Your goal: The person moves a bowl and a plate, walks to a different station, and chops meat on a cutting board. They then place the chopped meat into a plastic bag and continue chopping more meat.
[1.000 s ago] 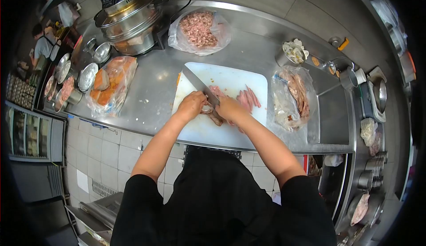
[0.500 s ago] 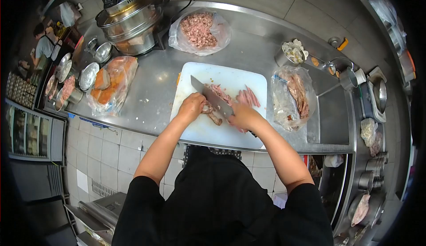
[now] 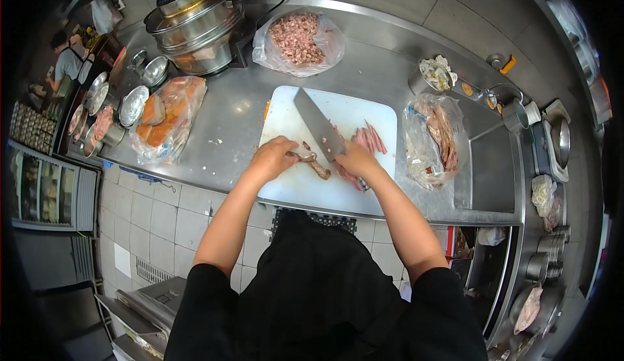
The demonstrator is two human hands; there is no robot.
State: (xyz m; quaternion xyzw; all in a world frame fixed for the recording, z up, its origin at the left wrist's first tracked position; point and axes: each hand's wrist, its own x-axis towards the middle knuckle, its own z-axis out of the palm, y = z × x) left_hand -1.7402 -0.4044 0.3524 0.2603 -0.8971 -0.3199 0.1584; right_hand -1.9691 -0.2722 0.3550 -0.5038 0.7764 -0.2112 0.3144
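Note:
A white cutting board [image 3: 286,188] lies on the steel counter. My right hand [image 3: 357,160] is closed round a large cleaver [image 3: 314,119], its broad blade slanting up and left over the board. Pinched in my left hand [image 3: 272,158] is the end of a brown piece of meat [image 3: 316,167], which rests on the board left of the blade. Pink meat strips [image 3: 370,139] lie to the right of the blade, and more cut meat is partly hidden beneath the blade and my right hand.
Behind the board is a bag of diced meat [image 3: 297,38]. Bagged meat [image 3: 439,136] lies to the right, beside a sink [image 3: 492,172]. A bag of orange pieces [image 3: 170,117], metal bowls [image 3: 133,106] and a round appliance [image 3: 195,32] stand left. A person [image 3: 67,66] is far left.
The cleaver has moved right, away from my left hand, and its blade is more upright. My left hand has shifted left and lower on the board, still gripping the meat. The view has shifted slightly.

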